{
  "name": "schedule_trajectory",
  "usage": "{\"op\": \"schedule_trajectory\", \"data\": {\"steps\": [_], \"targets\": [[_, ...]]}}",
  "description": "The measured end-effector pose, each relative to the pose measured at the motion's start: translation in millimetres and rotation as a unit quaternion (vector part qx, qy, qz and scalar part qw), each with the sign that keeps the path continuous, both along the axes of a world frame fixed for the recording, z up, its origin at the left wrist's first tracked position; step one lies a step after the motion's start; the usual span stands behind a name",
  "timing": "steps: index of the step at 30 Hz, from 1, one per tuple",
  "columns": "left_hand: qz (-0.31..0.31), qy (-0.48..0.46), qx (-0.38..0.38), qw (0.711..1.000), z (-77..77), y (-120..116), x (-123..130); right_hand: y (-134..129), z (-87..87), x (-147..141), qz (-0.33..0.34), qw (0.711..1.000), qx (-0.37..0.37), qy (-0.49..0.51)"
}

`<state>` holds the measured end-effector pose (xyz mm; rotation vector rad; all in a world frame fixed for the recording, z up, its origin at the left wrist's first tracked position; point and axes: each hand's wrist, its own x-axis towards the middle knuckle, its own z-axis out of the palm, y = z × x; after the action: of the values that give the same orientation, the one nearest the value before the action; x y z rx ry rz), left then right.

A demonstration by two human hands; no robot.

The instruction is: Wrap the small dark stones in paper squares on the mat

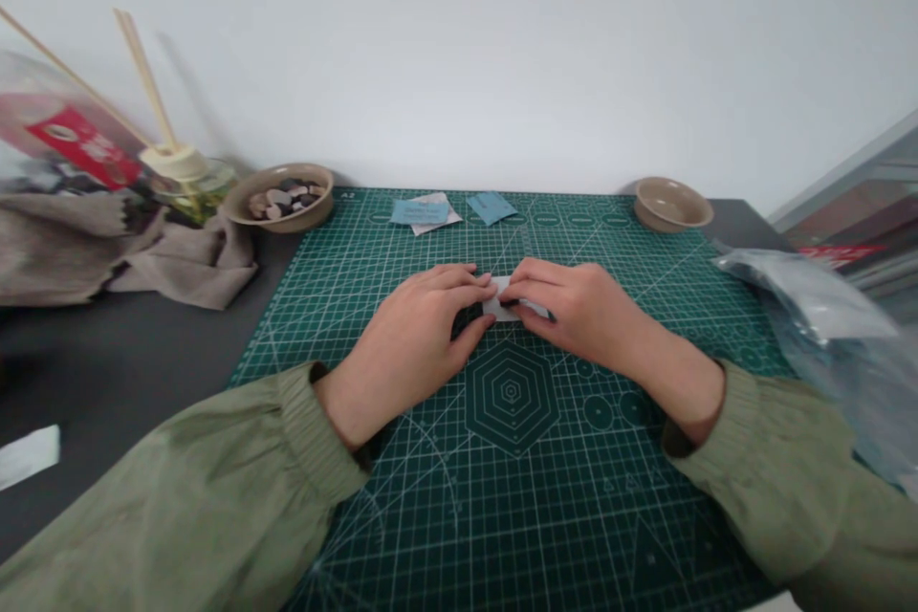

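A small white piece of paper (pixel 505 310) lies on the green cutting mat (pixel 545 516), partly covered by my fingers. My left hand (pixel 430 311) is at its left edge, thumb and fingertips closed in on the paper from that side. From the right, my right hand (pixel 570 301) pinches a small dark object (pixel 509 303) against the paper. The fingers hide most of that object, so its kind cannot be made out.
At the back left stands a tan bowl (pixel 316 210) of dark and light pebbles, beside a reed diffuser (pixel 179 163) and grey cloth (pixel 186 258). Blue packets (pixel 491 207) lie at the mat's back. Another tan bowl (pixel 672 206) and a clear plastic bag (pixel 824 306) are right.
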<state>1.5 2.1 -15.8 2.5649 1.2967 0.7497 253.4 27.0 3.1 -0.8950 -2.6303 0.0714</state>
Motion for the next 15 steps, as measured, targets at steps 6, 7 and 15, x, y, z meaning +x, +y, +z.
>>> {"op": "schedule_trajectory", "data": {"steps": [6,7,15], "targets": [[0.001,0.007,0.001,1.0,-0.2,0.6,-0.2,0.5,-0.6,0.0,-0.008,1.0,0.003,0.006],[-0.001,0.006,0.003,1.0,-0.2,0.7,-0.2,0.6,-0.6,-0.4,-0.007,1.0,0.005,0.005],[0.0,-0.002,-0.006,1.0,-1.2,1.3,-0.8,2.5,-2.5,0.4,-0.003,1.0,-0.017,0.024]]}}
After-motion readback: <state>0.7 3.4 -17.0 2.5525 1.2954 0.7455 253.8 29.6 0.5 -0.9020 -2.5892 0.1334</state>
